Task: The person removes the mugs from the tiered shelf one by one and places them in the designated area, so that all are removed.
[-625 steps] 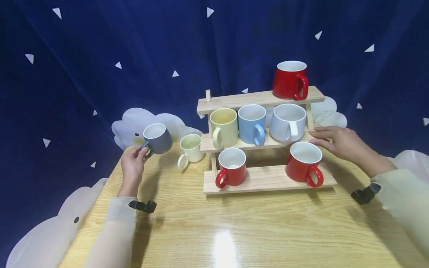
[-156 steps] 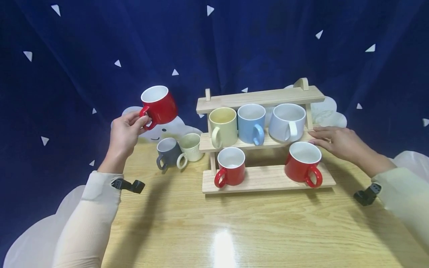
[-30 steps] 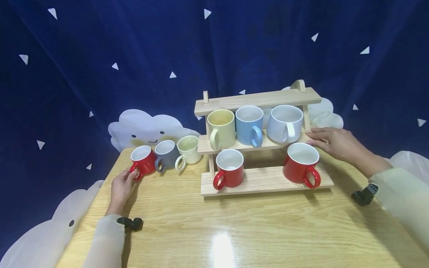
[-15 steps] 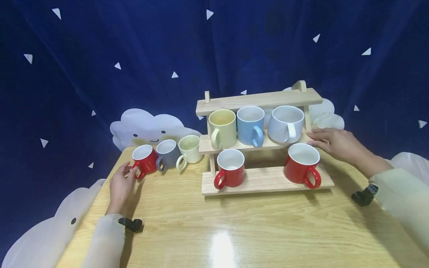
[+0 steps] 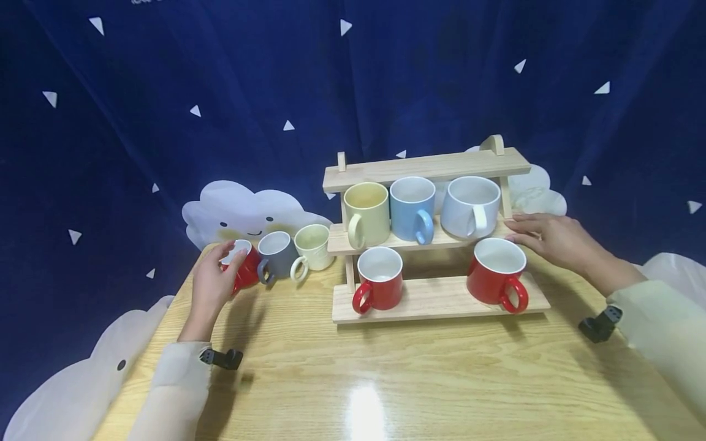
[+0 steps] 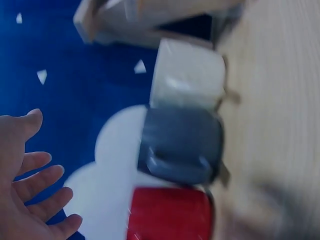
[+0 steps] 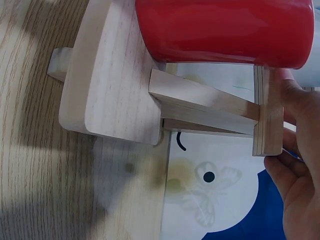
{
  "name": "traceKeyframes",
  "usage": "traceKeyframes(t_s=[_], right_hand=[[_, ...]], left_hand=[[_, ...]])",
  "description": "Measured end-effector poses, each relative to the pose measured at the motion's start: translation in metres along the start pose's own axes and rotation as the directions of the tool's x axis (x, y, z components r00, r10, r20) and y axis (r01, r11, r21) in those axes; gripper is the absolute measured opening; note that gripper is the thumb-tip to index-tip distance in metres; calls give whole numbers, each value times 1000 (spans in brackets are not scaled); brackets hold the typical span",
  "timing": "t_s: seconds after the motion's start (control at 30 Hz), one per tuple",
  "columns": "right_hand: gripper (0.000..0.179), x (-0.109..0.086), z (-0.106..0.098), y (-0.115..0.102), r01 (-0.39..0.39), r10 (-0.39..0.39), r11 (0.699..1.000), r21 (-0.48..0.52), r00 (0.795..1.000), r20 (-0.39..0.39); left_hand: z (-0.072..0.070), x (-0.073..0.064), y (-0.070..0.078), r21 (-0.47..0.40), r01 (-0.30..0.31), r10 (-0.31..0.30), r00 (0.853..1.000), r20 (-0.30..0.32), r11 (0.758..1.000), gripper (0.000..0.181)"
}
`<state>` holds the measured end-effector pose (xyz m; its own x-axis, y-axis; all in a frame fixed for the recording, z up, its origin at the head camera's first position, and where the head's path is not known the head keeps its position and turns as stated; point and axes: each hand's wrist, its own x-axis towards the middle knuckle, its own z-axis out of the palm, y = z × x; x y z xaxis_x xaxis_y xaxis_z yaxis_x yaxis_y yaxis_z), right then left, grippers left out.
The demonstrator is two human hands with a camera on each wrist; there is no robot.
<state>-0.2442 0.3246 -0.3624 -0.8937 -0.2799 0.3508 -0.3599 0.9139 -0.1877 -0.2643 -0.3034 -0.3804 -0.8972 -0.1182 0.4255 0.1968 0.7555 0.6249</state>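
I am watching the left hand (image 5: 214, 285) hovering beside and over the near left side of a red mug (image 5: 250, 267), which is standing upright on the tabletop (image 5: 298, 367) at the left end of a short row. In the left wrist view its fingers are lying spread and holding nothing, and a gap is showing between them and the mug, so I am judging the two to be apart. From that hand the mug is sitting low, just beyond and to the right; its handle is mostly hiding behind the hand, so I am not making out its direction.

The row is running rightward through a gray-blue mug (image 5: 277, 260) to a cream mug (image 5: 315, 250) just beside the wooden rack (image 5: 436, 164). The right hand (image 5: 557, 242) is gripping the right end of the rack, thumb at the front edge and fingers at the rear, well apart from the row. So I am taking the left hand as far the nearer, with its small gap to the mug mattering most.

The rack's long axis is running left to right between the hands. On its lower shelf (image 5: 436, 298), a second red mug (image 5: 388, 291) is pointing its handle near-left, toward the left hand.
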Motion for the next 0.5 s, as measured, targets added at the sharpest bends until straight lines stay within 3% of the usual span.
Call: traceKeyframes(t_s=[0.3, 0.5], right_hand=[[44, 0, 0, 1, 5, -5, 1000, 0, 1000, 2], [43, 0, 0, 1, -2, 2, 1000, -4, 1000, 3]], left_hand=[[4, -1, 40, -118, -121, 125, 992, 28, 986, 49], [12, -2, 59, -202, -145, 161, 985, 63, 968, 50]])
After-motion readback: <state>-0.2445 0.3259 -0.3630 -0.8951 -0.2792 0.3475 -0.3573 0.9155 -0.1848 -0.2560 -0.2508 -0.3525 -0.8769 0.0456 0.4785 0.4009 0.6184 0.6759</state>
